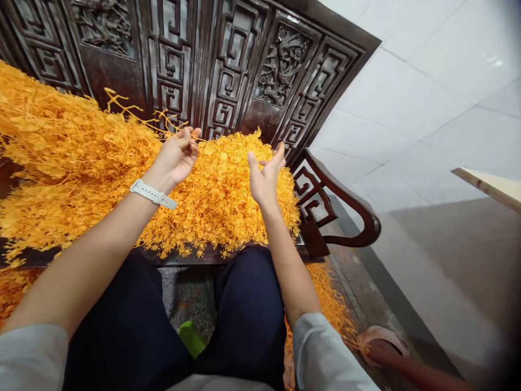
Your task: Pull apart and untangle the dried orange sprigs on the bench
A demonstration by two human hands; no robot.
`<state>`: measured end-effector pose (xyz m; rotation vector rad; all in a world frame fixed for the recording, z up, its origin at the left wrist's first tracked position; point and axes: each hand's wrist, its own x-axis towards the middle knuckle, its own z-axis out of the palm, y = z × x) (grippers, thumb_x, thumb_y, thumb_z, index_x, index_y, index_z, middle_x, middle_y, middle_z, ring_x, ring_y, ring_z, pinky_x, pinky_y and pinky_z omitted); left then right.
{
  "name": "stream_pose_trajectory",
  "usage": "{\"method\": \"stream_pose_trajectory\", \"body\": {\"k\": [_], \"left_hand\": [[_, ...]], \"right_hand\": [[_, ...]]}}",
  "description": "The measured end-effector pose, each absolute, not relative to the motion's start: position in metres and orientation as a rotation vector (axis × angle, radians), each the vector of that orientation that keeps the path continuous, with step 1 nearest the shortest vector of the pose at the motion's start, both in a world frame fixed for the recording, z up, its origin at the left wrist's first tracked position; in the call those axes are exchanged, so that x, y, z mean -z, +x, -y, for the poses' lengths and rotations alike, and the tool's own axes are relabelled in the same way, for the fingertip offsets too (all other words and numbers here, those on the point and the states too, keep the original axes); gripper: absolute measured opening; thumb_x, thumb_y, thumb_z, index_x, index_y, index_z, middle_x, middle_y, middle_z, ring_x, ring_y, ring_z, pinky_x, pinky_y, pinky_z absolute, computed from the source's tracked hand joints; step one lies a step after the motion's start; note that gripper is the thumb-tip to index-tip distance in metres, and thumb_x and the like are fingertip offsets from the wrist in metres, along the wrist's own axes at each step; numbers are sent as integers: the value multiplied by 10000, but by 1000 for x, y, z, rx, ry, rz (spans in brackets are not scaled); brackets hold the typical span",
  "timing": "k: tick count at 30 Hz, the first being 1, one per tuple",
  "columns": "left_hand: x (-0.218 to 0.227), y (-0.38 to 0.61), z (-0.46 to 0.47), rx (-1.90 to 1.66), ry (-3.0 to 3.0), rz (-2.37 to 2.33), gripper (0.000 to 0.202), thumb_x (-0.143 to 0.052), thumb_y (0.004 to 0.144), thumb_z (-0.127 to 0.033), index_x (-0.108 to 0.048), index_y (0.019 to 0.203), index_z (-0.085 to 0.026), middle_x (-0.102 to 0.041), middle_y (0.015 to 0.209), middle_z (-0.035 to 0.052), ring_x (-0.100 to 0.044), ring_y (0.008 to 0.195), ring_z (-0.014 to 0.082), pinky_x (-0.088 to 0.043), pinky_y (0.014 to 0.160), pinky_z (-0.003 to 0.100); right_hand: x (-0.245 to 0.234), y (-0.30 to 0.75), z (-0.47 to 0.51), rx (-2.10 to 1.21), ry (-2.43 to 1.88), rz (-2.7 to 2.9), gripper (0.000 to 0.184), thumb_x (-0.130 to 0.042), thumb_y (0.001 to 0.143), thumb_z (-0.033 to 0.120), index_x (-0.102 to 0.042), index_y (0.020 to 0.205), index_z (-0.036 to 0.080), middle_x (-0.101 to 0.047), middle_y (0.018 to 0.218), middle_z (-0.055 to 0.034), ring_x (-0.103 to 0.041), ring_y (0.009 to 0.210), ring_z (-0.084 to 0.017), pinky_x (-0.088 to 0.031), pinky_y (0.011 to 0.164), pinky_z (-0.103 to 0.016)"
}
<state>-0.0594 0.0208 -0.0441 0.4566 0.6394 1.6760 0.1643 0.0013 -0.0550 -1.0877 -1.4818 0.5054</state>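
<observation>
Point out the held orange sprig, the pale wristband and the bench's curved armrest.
Held sprig [130,111], head view: on its branching stem.
Pale wristband [153,194], head view: on the strap's middle.
Curved armrest [368,214], head view: on its outer bend.

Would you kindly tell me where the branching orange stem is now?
Left of centre in the head view, the orange stem is held in the left hand, before the dark carved backrest.

Single head-worn view from above the lap [252,293], forward and down over both hands [177,157] [266,176] to a nearby bench [116,76]
</observation>
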Motion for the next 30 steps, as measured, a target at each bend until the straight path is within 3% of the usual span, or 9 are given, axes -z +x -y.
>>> {"method": "stream_pose_trajectory", "body": {"k": [3,6,8,10,13,15,18,22,30], "left_hand": [[40,-36,-11,-1613,495,-586,281,-605,1042,-62,-676,812,-209,-801,944,4,-587,544,1,-530,580,80],[38,-19,-4,-1553,524,-549,272,-567,1032,-11,-679,845,-174,-790,918,15,-587,532,-4,-529,579,84],[38,-13,2,-1503,542,-536,270,-547,1028,12,-678,864,-158,-783,905,17,-589,523,-7,-528,577,82],[39,-8,7,-1468,554,-516,254,-556,1023,15,-675,876,-154,-781,907,18,-602,527,-6,-536,581,82],[42,-1,14,-1446,568,-503,202,-627,1008,-19,-661,876,-167,-765,870,3,-628,541,15,-558,572,105],[44,2,17,-1452,588,-502,174,-670,1001,-48,-660,885,-177,-737,811,-17,-645,559,27,-571,581,114],[45,-1,14,-1461,647,-513,154,-690,1003,-70,-666,899,-182,-743,810,-19,-675,608,33,-580,617,110],[46,-15,2,-1508,675,-599,187,-693,1011,-100,-658,855,-197,-793,897,4,-662,604,32,-572,618,124],[76,-35,-41,-1767,412,-794,360,-591,962,31,-500,718,-216,-656,673,-42,-539,511,45,-452,519,163]], "right_hand": [[59,161,-1,-602,-1021,1557,540,-667,948,729,-666,1222,263,-642,1102,-65,-584,877,-170,-509,819,-338],[59,153,8,-591,-948,1725,464,-725,927,703,-670,960,243,-510,693,47,-429,625,-121,-387,638,-296],[61,150,10,-638,-950,1735,479,-731,922,705,-656,877,233,-413,594,78,-346,560,-105,-324,579,-286],[64,150,8,-797,-934,1679,492,-727,916,717,-637,908,234,-475,605,76,-386,535,-97,-321,537,-276],[65,148,6,-1062,-843,1561,586,-804,839,723,-561,1113,266,-684,840,26,-607,638,-119,-449,532,-263],[64,146,7,-1120,-762,1513,641,-831,808,723,-529,1159,280,-712,941,2,-680,756,-139,-523,571,-262],[62,145,7,-1038,-700,1490,582,-803,831,730,-554,1090,272,-685,891,13,-637,717,-122,-520,566,-256],[62,149,6,-951,-722,1517,488,-730,906,712,-534,946,266,-592,720,55,-536,562,-95,-420,486,-255],[47,134,61,-1357,-496,1733,495,-797,919,525,-430,1176,315,-459,592,163,-433,403,-72,-346,409,-216]]}}
